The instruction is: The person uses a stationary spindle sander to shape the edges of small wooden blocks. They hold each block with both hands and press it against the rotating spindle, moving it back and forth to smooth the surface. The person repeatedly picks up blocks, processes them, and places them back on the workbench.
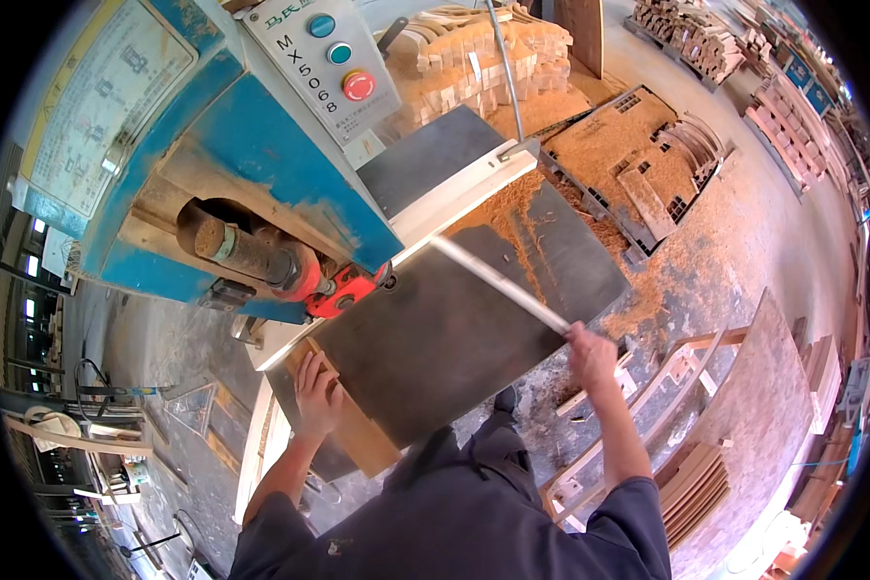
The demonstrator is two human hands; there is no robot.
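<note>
L hand (316, 390) flat on board (358, 435) — R hand (590, 353) grips rod (498, 282).

Grey steel machine table (454, 338), sawdust heap (512, 208), wooden board (358, 430) at its edge

Matt grey metal table (454, 329), rough sawdust (512, 208), glossy rod (498, 280)

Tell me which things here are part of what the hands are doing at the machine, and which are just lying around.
In use:
left hand on wooden board
right hand gripping metal rod
grey machine table

Lying about:
stacked wood blocks
sawdust-covered pallet
curved wooden pieces
</note>
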